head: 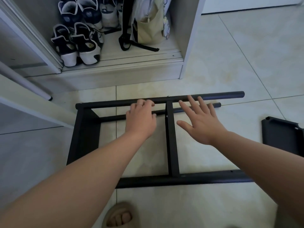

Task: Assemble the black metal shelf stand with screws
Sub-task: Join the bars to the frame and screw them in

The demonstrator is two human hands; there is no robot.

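- Frame check: the black metal shelf stand (171,142) lies on its side on the pale tiled floor (230,63), right in front of me.
- My left grip (140,119) has its fingers curled over the far round tube (115,102).
- My right grip (201,122) is spread wide, fingertips over that same tube; touching or not, I can't tell.
- Off to the right, a loose black metal panel (283,137) lies apart from the stand.
- Beyond, dark-and-white shoes (79,46) sit in the open cabinet (184,30).

I count two hands, my left hand (141,119) and right hand (202,124), one black frame (171,145), one loose black panel (283,135), one bag (148,27), one sandal (118,211).
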